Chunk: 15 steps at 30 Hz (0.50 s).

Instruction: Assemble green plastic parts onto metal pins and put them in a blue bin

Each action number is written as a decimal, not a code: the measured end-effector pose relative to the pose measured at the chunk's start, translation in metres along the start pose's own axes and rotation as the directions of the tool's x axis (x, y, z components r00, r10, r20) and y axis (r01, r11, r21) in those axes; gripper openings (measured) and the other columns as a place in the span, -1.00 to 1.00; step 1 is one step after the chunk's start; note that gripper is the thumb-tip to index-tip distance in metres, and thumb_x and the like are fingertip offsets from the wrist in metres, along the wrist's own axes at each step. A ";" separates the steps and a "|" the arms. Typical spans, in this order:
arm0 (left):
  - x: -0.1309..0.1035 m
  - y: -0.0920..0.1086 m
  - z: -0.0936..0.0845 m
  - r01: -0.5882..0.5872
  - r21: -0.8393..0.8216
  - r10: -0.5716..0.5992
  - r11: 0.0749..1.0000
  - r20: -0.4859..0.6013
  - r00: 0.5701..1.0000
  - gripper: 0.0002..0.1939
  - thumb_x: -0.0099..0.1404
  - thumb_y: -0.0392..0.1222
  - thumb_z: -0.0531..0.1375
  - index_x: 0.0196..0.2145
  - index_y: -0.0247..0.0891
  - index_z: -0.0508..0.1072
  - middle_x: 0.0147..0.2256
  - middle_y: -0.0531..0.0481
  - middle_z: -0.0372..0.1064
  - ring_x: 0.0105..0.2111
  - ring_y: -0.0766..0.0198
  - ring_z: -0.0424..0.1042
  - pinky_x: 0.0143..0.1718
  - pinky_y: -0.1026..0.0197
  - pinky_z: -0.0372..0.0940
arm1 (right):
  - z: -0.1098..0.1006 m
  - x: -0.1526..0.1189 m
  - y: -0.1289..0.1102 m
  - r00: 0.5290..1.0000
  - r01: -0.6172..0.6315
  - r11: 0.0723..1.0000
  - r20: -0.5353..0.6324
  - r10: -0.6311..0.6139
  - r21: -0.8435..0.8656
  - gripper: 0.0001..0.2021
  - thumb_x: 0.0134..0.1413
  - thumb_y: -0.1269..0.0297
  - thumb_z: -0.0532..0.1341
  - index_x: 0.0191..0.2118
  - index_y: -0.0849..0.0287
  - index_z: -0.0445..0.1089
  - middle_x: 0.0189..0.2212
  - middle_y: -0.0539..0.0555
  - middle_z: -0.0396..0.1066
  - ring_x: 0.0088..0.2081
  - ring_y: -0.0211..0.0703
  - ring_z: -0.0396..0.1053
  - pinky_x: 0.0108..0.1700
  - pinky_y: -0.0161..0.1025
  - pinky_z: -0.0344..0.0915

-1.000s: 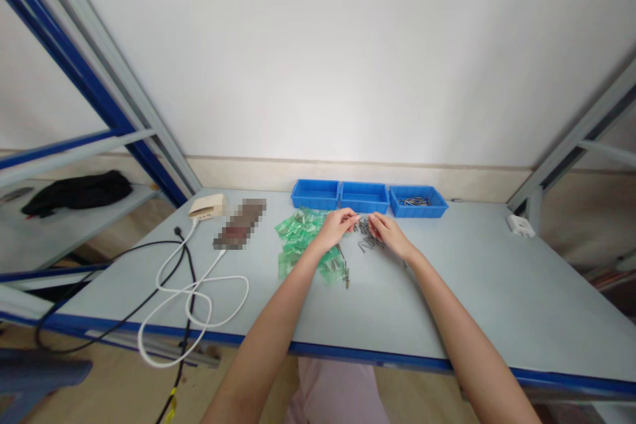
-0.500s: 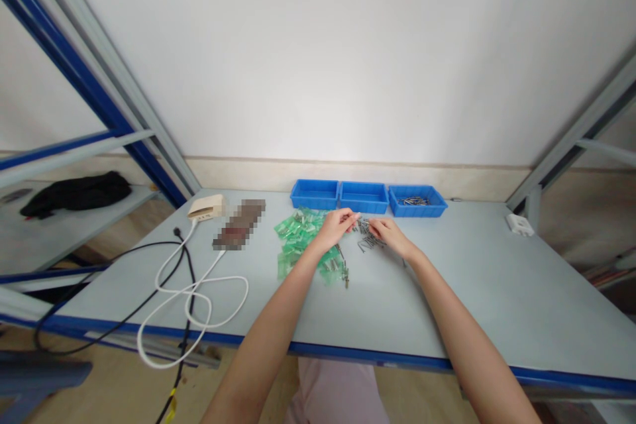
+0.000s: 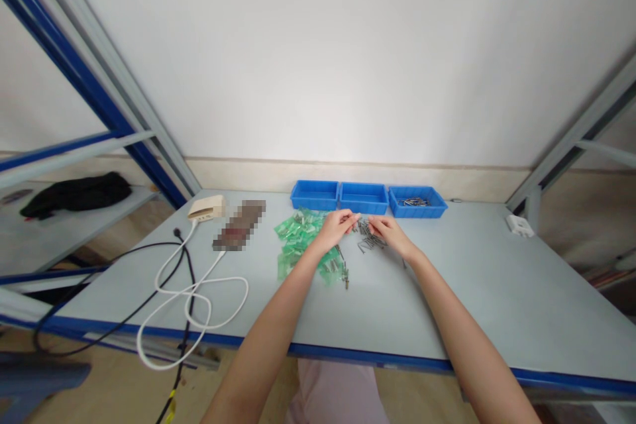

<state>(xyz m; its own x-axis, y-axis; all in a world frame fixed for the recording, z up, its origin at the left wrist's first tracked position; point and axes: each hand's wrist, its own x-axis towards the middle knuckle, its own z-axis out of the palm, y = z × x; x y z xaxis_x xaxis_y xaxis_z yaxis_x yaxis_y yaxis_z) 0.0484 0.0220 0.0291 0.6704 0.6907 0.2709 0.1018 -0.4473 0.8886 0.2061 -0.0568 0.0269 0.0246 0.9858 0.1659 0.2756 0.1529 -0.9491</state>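
Observation:
My left hand (image 3: 339, 228) is closed in a pinch at the right edge of a heap of green plastic bags (image 3: 301, 232). Facing it, my right hand (image 3: 390, 233) has thumb and fingers pressed together over a loose pile of metal screws (image 3: 368, 240). A small gap separates the two sets of fingertips. Whatever either pinch holds is too small to make out. Several of the green bags have metal pieces in or on them, and a few more metal pieces (image 3: 346, 277) lie at the heap's near right corner.
Behind the hands stand three blue bins in a row: left (image 3: 315, 204), middle (image 3: 364, 207) and right (image 3: 417, 211), the right one holding metal pieces. A blurred-out flat object (image 3: 239, 225), cream box (image 3: 206, 207) and white cable (image 3: 209, 281) lie left. A white adapter (image 3: 519, 225) sits far right.
The hands stay in almost the same place, with only a slight shift at the fingertips. Bags, screw pile and bins look the same.

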 end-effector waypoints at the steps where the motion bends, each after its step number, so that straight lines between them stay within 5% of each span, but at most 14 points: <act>1: 0.000 0.000 0.000 -0.003 0.009 0.003 1.000 0.004 1.000 -0.61 0.23 0.05 0.04 -0.58 -0.31 0.27 -0.68 0.14 0.12 -0.63 0.42 0.12 -0.53 0.33 0.04 | 0.000 0.000 0.000 1.000 0.004 1.000 0.007 -0.004 -0.002 -0.55 0.05 -0.11 0.01 -0.62 0.16 0.10 -0.68 -0.11 -0.01 -0.61 -0.35 -0.07 -0.54 -0.32 -0.11; 10: 0.002 -0.009 0.003 0.028 -0.047 -0.027 0.998 0.034 0.999 -0.61 0.21 0.11 0.05 -0.50 -0.30 0.30 -0.70 0.17 0.10 -0.68 0.44 0.09 -0.59 0.35 0.04 | -0.008 0.001 0.007 0.999 -0.032 0.999 -0.026 0.032 -0.021 -0.58 -0.03 -0.12 0.10 -0.56 0.19 0.21 -0.70 -0.14 0.02 -0.63 -0.37 -0.05 -0.56 -0.34 -0.10; 13: 0.001 -0.010 0.003 0.049 -0.080 -0.045 0.996 0.050 0.998 -0.54 0.26 0.15 -0.05 -0.45 -0.31 0.34 -0.67 0.13 0.16 -0.67 0.42 0.16 -0.58 0.34 0.09 | -0.023 0.006 0.013 0.981 -0.030 0.999 -0.194 0.021 -0.045 -0.55 -0.02 -0.15 0.07 -0.56 0.20 0.25 -0.71 -0.11 0.07 -0.64 -0.35 0.00 -0.56 -0.34 -0.06; 15: 0.000 -0.011 0.003 0.062 -0.078 -0.056 0.995 0.069 0.996 -0.55 0.27 0.15 -0.06 -0.39 -0.31 0.35 -0.64 0.12 0.21 -0.65 0.40 0.19 -0.57 0.34 0.10 | -0.039 0.010 0.021 0.922 -0.050 0.998 -0.385 0.030 -0.041 -0.51 -0.03 -0.18 0.04 -0.50 0.23 0.32 -0.70 -0.07 0.14 -0.65 -0.34 0.03 -0.57 -0.33 -0.03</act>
<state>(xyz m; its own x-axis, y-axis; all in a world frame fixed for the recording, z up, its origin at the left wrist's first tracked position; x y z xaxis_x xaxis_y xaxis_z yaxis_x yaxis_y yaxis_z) 0.0499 0.0252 0.0185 0.7129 0.6738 0.1941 0.0851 -0.3580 0.9298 0.2492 -0.0469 0.0194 0.4010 0.8874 0.2275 0.3129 0.1008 -0.9444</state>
